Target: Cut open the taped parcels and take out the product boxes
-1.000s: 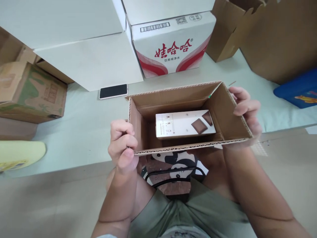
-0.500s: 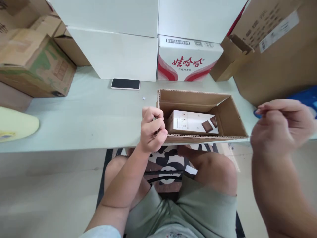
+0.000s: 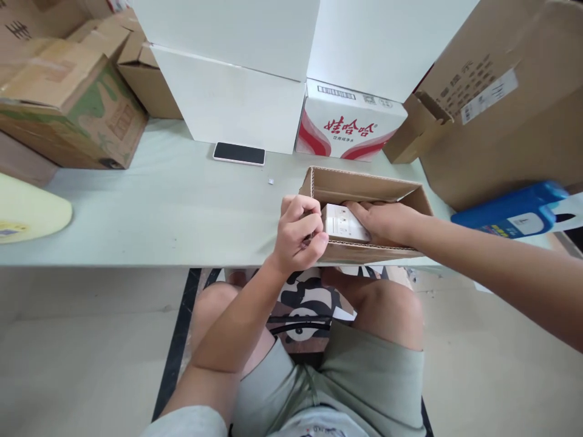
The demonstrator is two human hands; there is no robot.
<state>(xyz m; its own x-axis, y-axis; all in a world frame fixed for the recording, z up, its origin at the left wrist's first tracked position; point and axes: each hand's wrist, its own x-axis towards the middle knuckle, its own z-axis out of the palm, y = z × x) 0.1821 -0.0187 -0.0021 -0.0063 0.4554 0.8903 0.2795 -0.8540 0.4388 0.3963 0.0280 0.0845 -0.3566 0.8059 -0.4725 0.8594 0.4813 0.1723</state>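
An open brown cardboard box (image 3: 359,252) stands at the table's front edge. Its left wall is in the closed grip of my left hand (image 3: 299,233), whose fingertips curl around the rim. Inside the box lies a white printed carton (image 3: 342,222). My right hand (image 3: 392,222) reaches into the box from the right and grips the carton, fingers over its far side and the palm covering its right part. The right thumb and the carton's lower part are hidden.
A phone (image 3: 239,153) and a tiny pale piece (image 3: 271,181) lie behind the box. A blue bottle (image 3: 510,212) lies at the right. Further back stand a white-and-red carton (image 3: 350,124), white panels (image 3: 237,97) and brown boxes (image 3: 68,109). A pale yellow object (image 3: 31,209) is at the left.
My right hand has come in from the right side, down into the box and onto the white carton. My left hand keeps its grip on the box's left side. The view has shifted slightly.
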